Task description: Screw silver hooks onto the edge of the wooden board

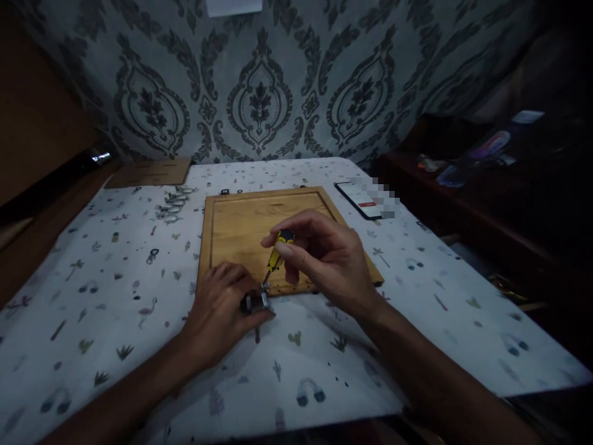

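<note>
My right hand pinches the yellow and black handle of a small screwdriver between thumb and fingers. Its shaft slants down to a small silver and dark metal fitting at the front edge of a wooden board. Around that fitting my left hand is closed, thumb in front and fingers resting over the board's near left corner. The tip seems to meet the top of the fitting, though the contact is too small to make out. The board lies flat and has a groove near its border.
Several small metal pieces lie in a row left of the board. Behind them is a flat brown cardboard piece. A phone rests right of the board on the patterned tablecloth. A plastic bottle lies on dark furniture at right.
</note>
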{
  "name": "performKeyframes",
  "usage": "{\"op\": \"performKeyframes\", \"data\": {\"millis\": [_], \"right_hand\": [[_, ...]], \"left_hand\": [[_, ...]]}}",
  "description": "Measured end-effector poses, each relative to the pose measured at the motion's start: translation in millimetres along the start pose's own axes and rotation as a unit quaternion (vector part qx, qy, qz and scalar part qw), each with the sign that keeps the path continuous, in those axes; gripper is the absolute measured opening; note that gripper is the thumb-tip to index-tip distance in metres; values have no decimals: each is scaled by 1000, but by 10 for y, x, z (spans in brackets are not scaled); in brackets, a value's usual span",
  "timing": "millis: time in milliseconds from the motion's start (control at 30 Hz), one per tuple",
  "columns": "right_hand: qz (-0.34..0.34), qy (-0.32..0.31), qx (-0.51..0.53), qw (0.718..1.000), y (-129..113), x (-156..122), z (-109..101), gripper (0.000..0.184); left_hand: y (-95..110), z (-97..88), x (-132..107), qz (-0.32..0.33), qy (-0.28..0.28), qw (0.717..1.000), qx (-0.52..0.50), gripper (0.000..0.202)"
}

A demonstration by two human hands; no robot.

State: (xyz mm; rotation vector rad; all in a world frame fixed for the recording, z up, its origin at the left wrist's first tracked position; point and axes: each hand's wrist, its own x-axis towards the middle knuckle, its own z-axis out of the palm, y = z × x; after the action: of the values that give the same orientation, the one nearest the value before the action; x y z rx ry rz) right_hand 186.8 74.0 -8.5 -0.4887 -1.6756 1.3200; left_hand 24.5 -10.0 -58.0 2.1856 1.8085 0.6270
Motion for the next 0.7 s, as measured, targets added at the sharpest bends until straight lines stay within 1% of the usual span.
{"op": "performKeyframes", "data": {"millis": [233,433,533,700], "right_hand": [[-24,-26,-42,998,12,-32,-50,27],[-22,-13,-19,1000,42,-27,-30,15],[-18,11,-4,1000,40,-36,-1,16],[-66,93,-24,993,17,-73,-10,10]], "left_hand": [[-6,1,-6,3,2,1000,3,32],[-17,11,-11,7,9,1000,-2,31],[-19,13,-8,9,9,1000,2,32],[-16,5,-9,10,8,1000,4,32]]}}
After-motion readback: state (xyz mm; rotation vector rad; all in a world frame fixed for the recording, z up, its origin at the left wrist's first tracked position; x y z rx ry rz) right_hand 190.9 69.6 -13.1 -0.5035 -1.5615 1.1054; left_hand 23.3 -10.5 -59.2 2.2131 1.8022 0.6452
